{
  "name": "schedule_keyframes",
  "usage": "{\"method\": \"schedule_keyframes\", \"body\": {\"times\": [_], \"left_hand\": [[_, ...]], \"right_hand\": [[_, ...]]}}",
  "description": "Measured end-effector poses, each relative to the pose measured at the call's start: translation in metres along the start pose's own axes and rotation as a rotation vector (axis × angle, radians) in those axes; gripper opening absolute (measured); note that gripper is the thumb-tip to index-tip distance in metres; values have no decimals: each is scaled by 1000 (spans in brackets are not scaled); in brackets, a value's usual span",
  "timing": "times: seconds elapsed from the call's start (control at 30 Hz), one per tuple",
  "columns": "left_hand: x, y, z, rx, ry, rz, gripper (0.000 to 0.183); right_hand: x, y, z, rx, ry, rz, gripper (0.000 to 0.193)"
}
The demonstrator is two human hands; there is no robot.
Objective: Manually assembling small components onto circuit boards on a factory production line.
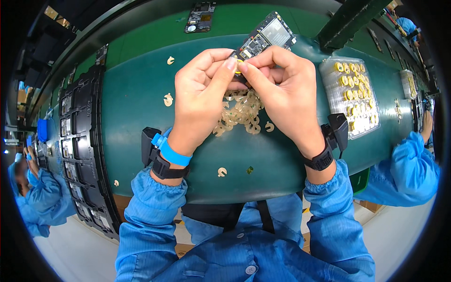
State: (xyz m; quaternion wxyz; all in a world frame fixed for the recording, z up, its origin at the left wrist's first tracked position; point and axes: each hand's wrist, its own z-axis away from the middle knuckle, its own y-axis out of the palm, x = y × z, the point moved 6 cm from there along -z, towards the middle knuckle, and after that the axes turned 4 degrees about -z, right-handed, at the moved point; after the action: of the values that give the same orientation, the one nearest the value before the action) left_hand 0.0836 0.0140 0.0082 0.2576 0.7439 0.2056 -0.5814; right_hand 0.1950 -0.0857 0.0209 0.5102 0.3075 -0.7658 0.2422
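Observation:
Both hands meet above the green bench mat, holding one dark circuit board (271, 34) tilted up to the right. My left hand (201, 91) is closed on the board's lower end, its thumb at a small round yellow-edged part (238, 67). My right hand (287, 91) is closed on the board's right side, its thumb tip pressing beside that same part. The fingers cover much of the part and the board's lower end. Beneath the hands lies a heap of cream-coloured notched discs (242, 114), partly hidden.
A clear plastic tray (329, 89) of yellow-edged round cells stands at right. Black slotted trays (89, 141) holding boards line the left. Another board (200, 18) lies at the back, near a green post (350, 23). Loose discs (222, 172) dot the mat. Co-workers sit on both sides.

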Motion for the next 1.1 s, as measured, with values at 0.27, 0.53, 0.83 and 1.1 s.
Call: {"method": "schedule_keyframes", "body": {"times": [0.27, 0.53, 0.83, 1.1], "left_hand": [[-2, -1, -1, -9, 27, 12, 25], [0, -2, 1, -6, 13, 15, 25], [3, -2, -2, -4, -8, 36, 24], [7, -11, -6, -156, -28, 141, 23]], "right_hand": [[1, 0, -3, 5, -17, -6, 11], [7, 1, 0, 4, -16, 17, 10], [5, -1, -2, 11, -59, 57, 10], [8, -15, -7, -195, -33, 318, 19]]}}
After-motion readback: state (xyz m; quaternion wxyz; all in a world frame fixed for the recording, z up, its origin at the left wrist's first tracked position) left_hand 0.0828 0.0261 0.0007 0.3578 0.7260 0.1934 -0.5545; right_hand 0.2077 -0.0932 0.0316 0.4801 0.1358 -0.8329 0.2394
